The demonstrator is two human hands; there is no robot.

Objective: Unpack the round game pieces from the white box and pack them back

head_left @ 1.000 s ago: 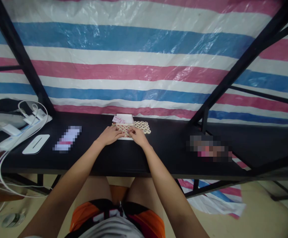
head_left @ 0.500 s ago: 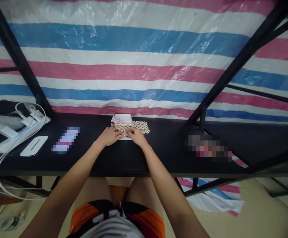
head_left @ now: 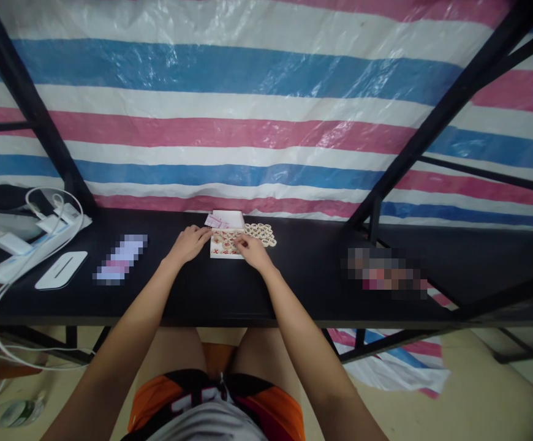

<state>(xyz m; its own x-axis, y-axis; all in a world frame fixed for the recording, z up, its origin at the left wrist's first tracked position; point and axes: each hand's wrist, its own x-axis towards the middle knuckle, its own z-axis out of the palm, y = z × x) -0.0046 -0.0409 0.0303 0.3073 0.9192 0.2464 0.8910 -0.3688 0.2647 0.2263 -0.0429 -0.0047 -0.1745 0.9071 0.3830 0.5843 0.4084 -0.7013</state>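
A shallow white box (head_left: 228,256) sits on the black table, holding round cream Chinese chess pieces with red characters (head_left: 224,241). My right hand (head_left: 253,252) is over the box's right side, thumb and fingers pinched together at a Chinese chess piece mostly hidden by the fingertips. At the box's left edge, my left hand (head_left: 189,244) lies palm down with fingers stretched out, their tips touching the rim area. More Chinese chess pieces with dark characters (head_left: 263,233) lie in rows on the table to the right of the box.
The white box lid (head_left: 230,218) and a pink-printed paper (head_left: 215,222) lie behind the box. At left are a blurred-out phone-like object (head_left: 120,260), a white flat device (head_left: 62,270), and white cables with a power strip (head_left: 41,236). A pixelated item (head_left: 386,272) lies at right.
My left hand has moved left, off the pieces in the box to its left edge, uncovering the box's left part. My right hand stays nearly in place.
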